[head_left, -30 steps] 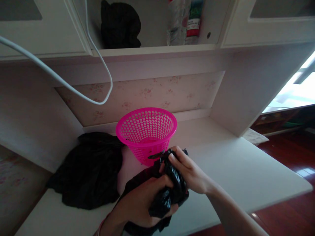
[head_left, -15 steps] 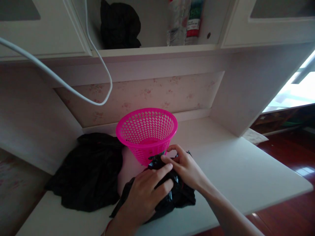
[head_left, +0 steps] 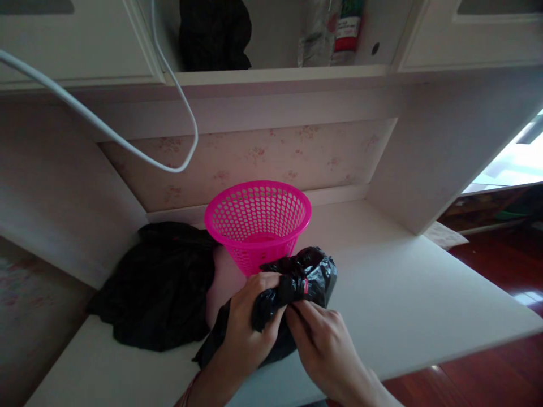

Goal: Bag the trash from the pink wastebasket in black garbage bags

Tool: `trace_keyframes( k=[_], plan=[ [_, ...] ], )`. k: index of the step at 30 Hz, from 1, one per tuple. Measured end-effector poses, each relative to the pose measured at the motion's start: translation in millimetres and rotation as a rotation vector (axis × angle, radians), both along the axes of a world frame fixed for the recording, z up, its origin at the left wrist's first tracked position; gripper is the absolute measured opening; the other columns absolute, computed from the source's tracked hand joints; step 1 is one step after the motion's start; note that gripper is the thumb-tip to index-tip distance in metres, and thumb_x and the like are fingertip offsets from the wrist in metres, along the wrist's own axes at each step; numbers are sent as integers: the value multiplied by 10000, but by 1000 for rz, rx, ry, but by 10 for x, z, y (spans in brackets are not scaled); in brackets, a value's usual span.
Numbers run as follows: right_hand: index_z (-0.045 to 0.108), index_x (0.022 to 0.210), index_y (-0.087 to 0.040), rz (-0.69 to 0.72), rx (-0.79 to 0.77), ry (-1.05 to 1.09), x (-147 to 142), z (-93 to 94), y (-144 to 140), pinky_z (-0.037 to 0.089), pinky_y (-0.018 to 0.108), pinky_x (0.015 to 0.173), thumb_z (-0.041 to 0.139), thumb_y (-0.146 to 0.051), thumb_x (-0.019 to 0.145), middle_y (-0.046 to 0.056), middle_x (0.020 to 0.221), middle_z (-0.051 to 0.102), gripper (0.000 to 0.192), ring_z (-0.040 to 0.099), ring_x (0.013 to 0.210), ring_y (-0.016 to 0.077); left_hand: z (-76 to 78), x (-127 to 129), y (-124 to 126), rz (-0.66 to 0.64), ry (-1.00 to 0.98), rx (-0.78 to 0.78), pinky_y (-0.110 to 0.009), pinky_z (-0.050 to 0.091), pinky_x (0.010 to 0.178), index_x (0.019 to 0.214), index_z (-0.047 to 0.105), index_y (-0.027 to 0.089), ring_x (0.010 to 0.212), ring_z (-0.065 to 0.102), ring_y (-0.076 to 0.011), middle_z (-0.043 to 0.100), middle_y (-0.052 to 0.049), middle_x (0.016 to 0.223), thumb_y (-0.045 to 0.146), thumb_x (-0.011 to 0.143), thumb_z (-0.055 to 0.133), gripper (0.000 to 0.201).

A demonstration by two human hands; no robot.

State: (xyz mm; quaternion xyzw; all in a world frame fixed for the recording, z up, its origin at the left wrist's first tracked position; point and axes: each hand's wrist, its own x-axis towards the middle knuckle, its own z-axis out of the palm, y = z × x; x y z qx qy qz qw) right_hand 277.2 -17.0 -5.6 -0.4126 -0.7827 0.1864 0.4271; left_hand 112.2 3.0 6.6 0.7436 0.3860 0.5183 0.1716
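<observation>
White desk [head_left: 424, 294], pink basket [head_left: 258, 223] behind, both hands gripping black bag [head_left: 305, 277]

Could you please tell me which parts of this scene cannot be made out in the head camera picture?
- Black plastic bag: its lower part is hidden by the left hand and right hand.
- Pink basket: its base is hidden behind the bag.
- Dark bundle on the upper shelf: cut off by the top edge.
- Packages on that shelf: labels too small to read.
</observation>
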Motion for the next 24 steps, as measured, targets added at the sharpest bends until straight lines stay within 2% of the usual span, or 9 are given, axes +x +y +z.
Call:
trace_keyframes(
  k=[4,7,10,14,17,20,22,24],
  plan=[
    [629,833,-211,-63,-196,37,-62,-102,78,379,255,516,481,-293,1034,23,658,664,263,588,525,141,-29,61,-55,55,-212,-309,-265,546,926,1046,683,242,973,710,-171,745,4,985,242,943,687,103],
    [607,811,-215,-75,-351,148,-90,-115,104,337,252,451,587,-357,958,6,618,630,204,528,484,136,-42,67,-47,40,-318,-456,-315,525,1005,1110,682,227,1117,677,-217,739,-31,1099,320,944,687,190],
    [560,785,-221,-68,-527,246,-103,-80,116,342,240,409,677,-339,851,-23,576,582,179,527,448,131,-47,30,-14,-68,-398,-617,-348,505,1040,1103,690,222,1152,656,-239,740,-35,1112,346,927,704,216],
    [552,896,-207,122,-782,466,-71,-51,126,491,221,465,751,-316,812,-38,628,638,242,645,511,142,-64,-51,3,-265,-572,-853,-354,541,940,1088,673,228,1009,678,-229,721,-9,984,384,884,762,271],
    [531,868,-200,149,-907,609,-8,-63,143,473,183,429,860,-296,721,-56,597,636,372,623,482,116,-75,-102,-1,-321,-535,-848,-347,528,918,1100,649,234,955,654,-205,687,-1,961,464,907,746,315],
    [585,860,-171,189,-955,717,67,-67,152,456,180,399,941,-355,635,-38,613,650,460,598,452,105,-64,-127,6,-238,-383,-717,-330,488,949,1115,649,220,967,619,-192,681,-11,985,559,941,681,383],
    [642,900,-153,173,-920,788,108,-64,145,452,193,400,927,-453,676,-6,685,688,471,580,431,91,-53,-126,19,-186,-338,-697,-337,495,922,1122,635,212,936,634,-202,702,-19,950,611,947,641,436],
    [667,888,-150,66,-828,793,140,-68,133,429,200,417,855,-532,777,-1,641,674,440,549,418,83,-50,-121,36,-147,-313,-687,-352,499,928,1118,641,202,956,664,-226,737,-41,968,650,940,620,483]
  ],
)
